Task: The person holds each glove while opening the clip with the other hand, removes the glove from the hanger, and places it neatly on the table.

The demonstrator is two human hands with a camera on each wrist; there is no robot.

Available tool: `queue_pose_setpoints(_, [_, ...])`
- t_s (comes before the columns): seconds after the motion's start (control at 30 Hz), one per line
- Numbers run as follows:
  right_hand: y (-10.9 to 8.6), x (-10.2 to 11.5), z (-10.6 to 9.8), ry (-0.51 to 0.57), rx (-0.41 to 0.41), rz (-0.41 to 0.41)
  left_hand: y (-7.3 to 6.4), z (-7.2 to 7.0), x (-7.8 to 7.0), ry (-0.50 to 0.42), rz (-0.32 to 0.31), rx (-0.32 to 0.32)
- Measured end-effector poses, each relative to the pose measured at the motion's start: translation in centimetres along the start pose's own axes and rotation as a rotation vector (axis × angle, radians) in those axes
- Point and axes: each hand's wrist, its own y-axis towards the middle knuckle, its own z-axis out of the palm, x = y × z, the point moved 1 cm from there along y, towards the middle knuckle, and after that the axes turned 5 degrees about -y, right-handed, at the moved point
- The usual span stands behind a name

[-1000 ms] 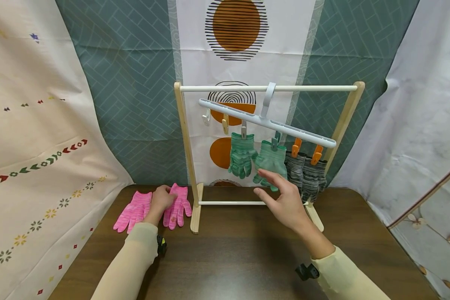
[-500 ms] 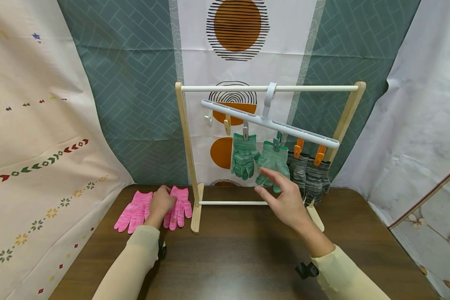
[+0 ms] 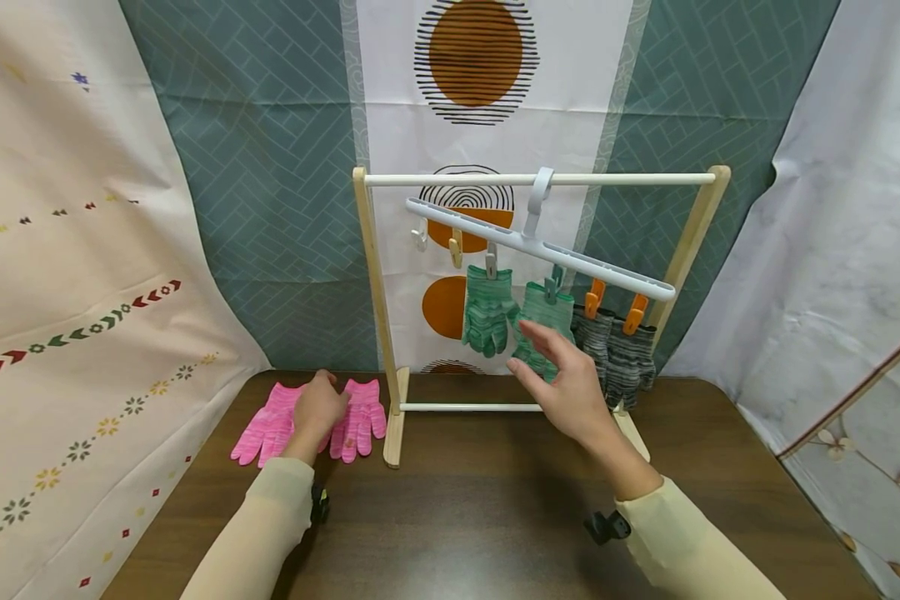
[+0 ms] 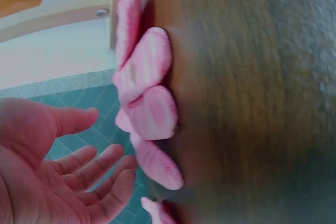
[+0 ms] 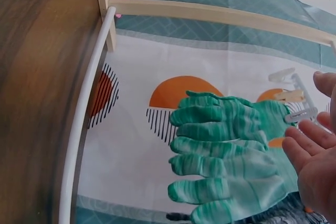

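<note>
Two pink knit gloves lie on the table at the left: the left pink glove [image 3: 272, 423] and the right pink glove [image 3: 360, 423]. My left hand [image 3: 319, 410] is between them with its fingertips by the right one's cuff. In the left wrist view its fingers are loosely bent, with nothing between them and the thumb. My right hand [image 3: 570, 387] is raised before the rack, thumb apart from the fingers, holding nothing. It overlaps one green glove [image 3: 543, 308] in the head view. Another green glove [image 3: 488, 312] hangs beside that from a pale grey hanger [image 3: 528, 242].
The hanger hooks over the white top bar [image 3: 450, 180] of a wooden rack [image 3: 373, 275]. Orange clips [image 3: 594, 298] hold dark grey gloves [image 3: 628, 358] at its right end. A white clip [image 3: 420, 235] and a cream clip [image 3: 456, 247] hang bare at its left end.
The right pink glove's cuff has shifted slightly toward me, beside my left hand. My left hand has moved a little left; my right hand has risen slightly, still held out.
</note>
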Motion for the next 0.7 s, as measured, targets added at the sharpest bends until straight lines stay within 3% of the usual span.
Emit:
queue_pose_setpoints(0.37, [1.4,0.1,0.5,0.016,-0.008,0.023,-0.7,-1.4,-1.2,-0.111,0.099,-0.102])
queue_pose_setpoints(0.7, [3.0,0.8,0.9,0.072,0.007,0.039,-3.3,-2.6,-3.9,-0.23,0.19,-0.23])
